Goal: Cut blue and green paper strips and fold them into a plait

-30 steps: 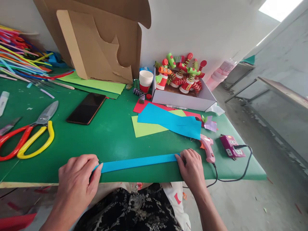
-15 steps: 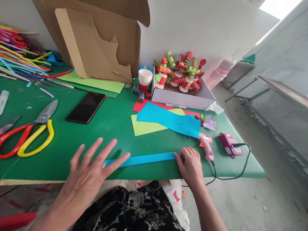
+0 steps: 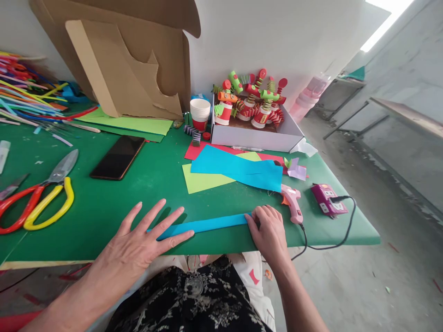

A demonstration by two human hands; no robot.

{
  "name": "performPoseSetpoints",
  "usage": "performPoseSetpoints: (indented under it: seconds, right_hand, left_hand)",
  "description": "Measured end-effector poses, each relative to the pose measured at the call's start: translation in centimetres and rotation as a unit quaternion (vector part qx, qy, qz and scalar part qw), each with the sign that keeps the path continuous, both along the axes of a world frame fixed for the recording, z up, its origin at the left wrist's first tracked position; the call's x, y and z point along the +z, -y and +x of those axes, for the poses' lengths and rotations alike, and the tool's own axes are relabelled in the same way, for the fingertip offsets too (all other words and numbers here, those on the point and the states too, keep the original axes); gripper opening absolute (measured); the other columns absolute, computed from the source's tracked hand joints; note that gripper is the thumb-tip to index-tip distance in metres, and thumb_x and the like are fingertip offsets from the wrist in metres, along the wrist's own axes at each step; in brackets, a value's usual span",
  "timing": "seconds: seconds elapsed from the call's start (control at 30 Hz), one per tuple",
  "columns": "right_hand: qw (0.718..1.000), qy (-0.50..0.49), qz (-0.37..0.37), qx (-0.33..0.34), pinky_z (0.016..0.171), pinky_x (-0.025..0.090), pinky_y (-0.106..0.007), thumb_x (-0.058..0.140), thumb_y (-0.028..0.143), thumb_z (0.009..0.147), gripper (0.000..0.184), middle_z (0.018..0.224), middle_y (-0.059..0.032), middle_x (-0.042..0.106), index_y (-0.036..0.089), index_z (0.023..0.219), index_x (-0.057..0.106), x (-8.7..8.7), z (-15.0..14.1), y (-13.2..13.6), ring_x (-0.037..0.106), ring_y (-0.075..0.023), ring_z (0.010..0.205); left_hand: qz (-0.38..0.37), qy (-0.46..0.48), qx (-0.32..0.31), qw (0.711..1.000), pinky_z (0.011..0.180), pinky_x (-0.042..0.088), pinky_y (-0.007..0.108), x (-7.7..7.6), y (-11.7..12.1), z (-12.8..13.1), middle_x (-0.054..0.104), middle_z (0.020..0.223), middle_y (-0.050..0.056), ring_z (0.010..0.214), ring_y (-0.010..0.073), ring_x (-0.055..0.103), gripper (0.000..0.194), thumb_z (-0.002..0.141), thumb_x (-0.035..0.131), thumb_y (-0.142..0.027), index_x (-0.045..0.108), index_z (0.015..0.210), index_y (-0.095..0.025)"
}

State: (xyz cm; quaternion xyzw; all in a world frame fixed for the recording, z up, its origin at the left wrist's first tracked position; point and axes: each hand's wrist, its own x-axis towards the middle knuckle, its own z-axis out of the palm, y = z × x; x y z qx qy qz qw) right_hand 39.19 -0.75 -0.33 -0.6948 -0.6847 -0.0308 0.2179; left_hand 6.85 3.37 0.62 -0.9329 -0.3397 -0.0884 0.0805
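A long blue paper strip (image 3: 214, 224) lies along the near edge of the green table (image 3: 114, 203). My left hand (image 3: 145, 240) rests flat on the strip's left end, fingers spread wide. My right hand (image 3: 268, 230) is curled over the strip's right end, fingertips pressed down on it. A pink glue gun (image 3: 292, 203) lies just right of my right hand, its black cord trailing off the table edge.
Blue, lime and red paper sheets (image 3: 238, 173) lie behind the strip. Red and yellow scissors (image 3: 38, 198) and a black phone (image 3: 117, 157) are at left. A white box of paper crafts (image 3: 256, 133), paper cups (image 3: 200, 113), cardboard (image 3: 128, 69) and a magenta power strip (image 3: 327, 198) stand around.
My left hand let go of its pinch on the strip's left end, spread open and laid flat on it. The right hand stayed put on the right end.
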Motion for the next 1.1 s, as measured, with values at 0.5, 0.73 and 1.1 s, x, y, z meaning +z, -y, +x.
performPoseSetpoints:
  seconds: [0.5, 0.73, 1.1]
  right_hand:
    - [1.000, -0.014, 0.002, 0.001, 0.075, 0.038, -0.034, 0.047, 0.032, 0.099, 0.031, 0.067, 0.0002, 0.050, 0.024, 0.070, 0.040, -0.2, 0.1, 0.0, 0.049, -0.0209, 0.071]
    - [1.000, -0.022, 0.008, -0.003, 0.076, 0.039, -0.034, 0.047, 0.030, 0.098, 0.030, 0.068, 0.0000, 0.051, 0.024, 0.070, 0.039, -0.1, 0.0, 0.1, 0.049, -0.0208, 0.071]
    - [0.981, -0.031, 0.148, -0.121, 0.087, 0.047, -0.047, 0.046, 0.026, 0.099, 0.010, 0.096, -0.0098, 0.065, 0.023, 0.099, 0.056, 0.7, -1.4, 1.4, 0.060, -0.0274, 0.094]
  left_hand:
    - [-0.031, -0.025, -0.003, 0.999, 0.113, 0.033, 0.068, 0.6, 0.0, 0.1, 0.041, 0.158, -0.006, 0.145, 0.0340, 0.039, 0.096, 0.079, 0.039, 0.014, 0.037, 0.144, -0.057]
    - [-0.044, -0.021, 0.001, 0.999, 0.115, 0.033, 0.066, 0.7, 0.0, 0.1, 0.042, 0.157, -0.009, 0.145, 0.0329, 0.040, 0.092, 0.079, 0.043, 0.010, 0.041, 0.141, -0.058]
    - [-0.027, 0.019, -0.022, 0.999, 0.114, 0.034, 0.064, -0.5, -0.3, -0.3, 0.045, 0.156, -0.009, 0.145, 0.0316, 0.039, 0.094, 0.075, 0.042, 0.005, 0.037, 0.144, -0.058]
